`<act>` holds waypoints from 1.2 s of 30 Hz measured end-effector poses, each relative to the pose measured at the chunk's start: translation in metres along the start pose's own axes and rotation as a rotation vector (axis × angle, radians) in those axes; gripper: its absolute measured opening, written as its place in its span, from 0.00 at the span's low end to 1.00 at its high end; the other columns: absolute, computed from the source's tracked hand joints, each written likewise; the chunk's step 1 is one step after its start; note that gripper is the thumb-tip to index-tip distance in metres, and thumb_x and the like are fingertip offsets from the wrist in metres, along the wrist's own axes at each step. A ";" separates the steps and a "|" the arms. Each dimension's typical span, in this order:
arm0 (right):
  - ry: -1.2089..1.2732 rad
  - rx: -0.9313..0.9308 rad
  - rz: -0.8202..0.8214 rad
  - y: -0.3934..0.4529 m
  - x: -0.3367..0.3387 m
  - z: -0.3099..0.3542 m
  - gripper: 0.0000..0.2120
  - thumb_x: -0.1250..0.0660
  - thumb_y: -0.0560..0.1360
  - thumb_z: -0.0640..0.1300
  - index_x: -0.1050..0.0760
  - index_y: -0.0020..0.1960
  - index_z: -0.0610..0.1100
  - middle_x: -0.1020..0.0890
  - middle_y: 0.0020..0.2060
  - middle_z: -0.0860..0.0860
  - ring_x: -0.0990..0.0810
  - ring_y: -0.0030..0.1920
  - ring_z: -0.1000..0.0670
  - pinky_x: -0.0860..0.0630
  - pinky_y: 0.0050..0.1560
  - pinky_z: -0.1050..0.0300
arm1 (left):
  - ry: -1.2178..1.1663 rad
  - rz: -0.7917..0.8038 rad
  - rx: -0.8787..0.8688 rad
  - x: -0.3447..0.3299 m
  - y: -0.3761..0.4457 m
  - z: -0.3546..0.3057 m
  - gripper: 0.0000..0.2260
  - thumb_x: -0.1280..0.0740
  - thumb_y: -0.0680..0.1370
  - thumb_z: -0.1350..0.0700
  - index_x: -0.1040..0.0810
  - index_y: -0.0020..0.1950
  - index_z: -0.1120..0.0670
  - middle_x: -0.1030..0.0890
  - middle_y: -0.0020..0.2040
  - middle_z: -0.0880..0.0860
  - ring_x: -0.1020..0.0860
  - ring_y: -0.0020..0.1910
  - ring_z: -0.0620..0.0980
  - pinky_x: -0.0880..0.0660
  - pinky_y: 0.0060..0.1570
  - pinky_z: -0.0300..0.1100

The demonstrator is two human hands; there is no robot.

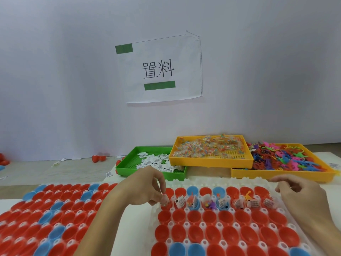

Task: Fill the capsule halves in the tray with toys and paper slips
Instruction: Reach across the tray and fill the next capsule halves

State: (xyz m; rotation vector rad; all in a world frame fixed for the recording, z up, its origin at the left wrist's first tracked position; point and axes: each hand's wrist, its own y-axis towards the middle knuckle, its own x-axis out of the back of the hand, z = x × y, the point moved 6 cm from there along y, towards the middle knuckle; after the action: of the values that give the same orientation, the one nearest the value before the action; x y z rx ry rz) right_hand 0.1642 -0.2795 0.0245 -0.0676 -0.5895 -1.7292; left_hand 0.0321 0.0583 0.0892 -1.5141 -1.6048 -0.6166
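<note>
One row of capsule halves (215,202) in the white tray (228,182) held toys and slips. Your left hand (147,187) pinched a small packet (164,199) into that row's leftmost red half; the nearer rows likely came next. Your right hand (302,193) hovered at the tray's right end, fingers loosely curled, holding nothing visible.

- Open air above white capsule tray (228,225); lower rows of red and blue halves unobstructed from above.
- Second row blocked by upright paper slips (180,201) and toys.
- Left hand (145,187) over that row's left end, right hand (302,193) over right edge.
- Behind: green bin (129,163), stacked yellow bins (210,161) crowding the wall.
- Bare strip between the two capsule trays.
</note>
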 end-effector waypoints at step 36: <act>0.040 -0.023 -0.008 0.003 0.000 -0.014 0.17 0.35 0.75 0.35 0.19 0.36 0.53 0.18 0.36 0.66 0.21 0.41 0.62 0.28 0.37 0.66 | -0.833 -0.871 -0.004 -0.037 0.021 0.082 0.12 0.43 0.80 0.70 0.22 0.42 0.66 0.18 0.41 0.65 0.19 0.44 0.63 0.20 0.33 0.33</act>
State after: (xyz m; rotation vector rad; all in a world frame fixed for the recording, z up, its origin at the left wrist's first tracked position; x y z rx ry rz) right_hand 0.1710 -0.2855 0.0131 -0.0467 -0.5414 -1.7410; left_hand 0.0309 0.1068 0.0105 -1.0496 -2.9544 -0.4321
